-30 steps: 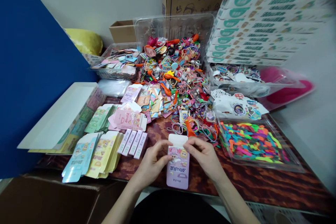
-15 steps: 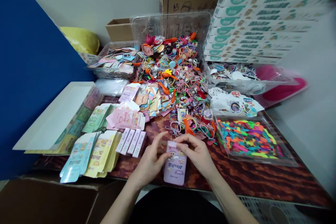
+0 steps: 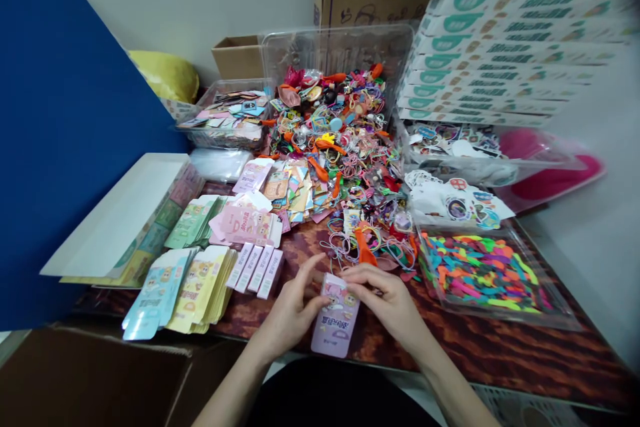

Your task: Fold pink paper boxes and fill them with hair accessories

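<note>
The person's left hand [image 3: 289, 310] and right hand [image 3: 385, 300] meet over a lilac printed paper carton [image 3: 335, 317], which sits between them, tilted, with its lower end just past the palms and close to the table edge. The left thumb [image 3: 320, 301] presses against the carton's left side, while the other left fingers [image 3: 313, 265] curl up and inward, close together. The right fingers [image 3: 364, 275] lie pressed together across the carton's upper right part, and the right thumb is hidden behind them. The two hands pinch the carton's upper part from either side.

Just beyond the left fingertips stand four slim pink-and-white cartons [image 3: 255, 271] in a slanted row, with a stack of flat yellow cartons [image 3: 203, 288] and flat pale blue cartons [image 3: 156, 295] farther left. Just beyond the right fingertips lie an orange balloon [image 3: 365, 247] and looped rubber bands [image 3: 345, 245]. Past the right hand, well apart from it, a clear tray of mixed balloons [image 3: 480, 275] rests on the wood-grain table [image 3: 490, 347].
</note>
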Demonstrator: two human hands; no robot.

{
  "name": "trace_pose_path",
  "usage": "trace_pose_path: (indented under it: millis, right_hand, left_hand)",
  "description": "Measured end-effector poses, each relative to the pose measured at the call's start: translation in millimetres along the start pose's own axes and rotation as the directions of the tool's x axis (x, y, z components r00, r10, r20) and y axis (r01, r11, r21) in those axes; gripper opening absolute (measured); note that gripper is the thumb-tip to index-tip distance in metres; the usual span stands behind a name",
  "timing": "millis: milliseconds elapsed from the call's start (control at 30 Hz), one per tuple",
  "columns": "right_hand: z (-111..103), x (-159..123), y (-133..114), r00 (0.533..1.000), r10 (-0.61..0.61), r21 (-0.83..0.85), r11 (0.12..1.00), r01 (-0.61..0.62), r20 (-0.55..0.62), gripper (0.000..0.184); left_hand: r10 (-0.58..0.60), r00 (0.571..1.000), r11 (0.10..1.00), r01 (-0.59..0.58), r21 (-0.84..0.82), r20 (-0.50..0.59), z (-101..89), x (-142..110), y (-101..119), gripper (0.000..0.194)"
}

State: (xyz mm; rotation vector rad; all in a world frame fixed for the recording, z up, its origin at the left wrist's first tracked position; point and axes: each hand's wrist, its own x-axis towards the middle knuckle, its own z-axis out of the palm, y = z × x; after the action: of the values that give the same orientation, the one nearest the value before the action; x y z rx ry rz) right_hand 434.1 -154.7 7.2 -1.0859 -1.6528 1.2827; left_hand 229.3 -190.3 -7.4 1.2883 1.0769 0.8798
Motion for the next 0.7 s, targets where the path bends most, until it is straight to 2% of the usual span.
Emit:
trace_pose_path:
  millis: [133, 233, 433, 567, 633, 700]
  right_hand:
    - [2.0, -6.1, 1.4, 0.996, -0.079, -0.129, 0.988, 0.085, 0.052, 0.014]
    - [1.9, -4.0, 1.4, 0.997, -0.057, -0.068, 0.996, 0.061, 0.06, 0.016]
    - [-2.8, -0.3, 0.9, 0.996, 0.0, 0.002, 1.0, -0.001, 0.09, 0.018]
    - [-2.7, -1.3, 2.6, 0.997, 0.002, 0.036, 0.999, -0.005, 0.077, 0.019]
    - [-3.1, -0.2, 5.1, 0.995, 0.025, 0.056, 0.998, -0.031, 0.093, 0.017]
    - [-4.5, 3.1, 9.0, 0.99, 0.119, 0.146, 0.981, -0.129, 0.073, 0.017]
  left_hand:
    - [0.055, 0.998, 0.991, -0.056, 0.125, 0.011, -1.4, 2.2, 0.4, 0.047]
    - [0.059, 0.998, 0.984, -0.06, 0.167, 0.009, -1.6, 4.5, 2.7, 0.036]
    - [0.046, 0.999, 0.99, -0.048, 0.131, 0.025, -0.5, 5.8, 7.2, 0.045]
    - [0.054, 0.999, 0.977, -0.053, 0.205, 0.003, -3.4, 8.8, 8.7, 0.029]
    - [0.029, 0.999, 0.986, -0.031, 0.162, 0.016, -5.1, 9.9, 6.0, 0.026]
    - [-0.026, 1.0, 1.0, 0.026, -0.011, 0.016, -5.7, 10.0, 1.1, 0.032]
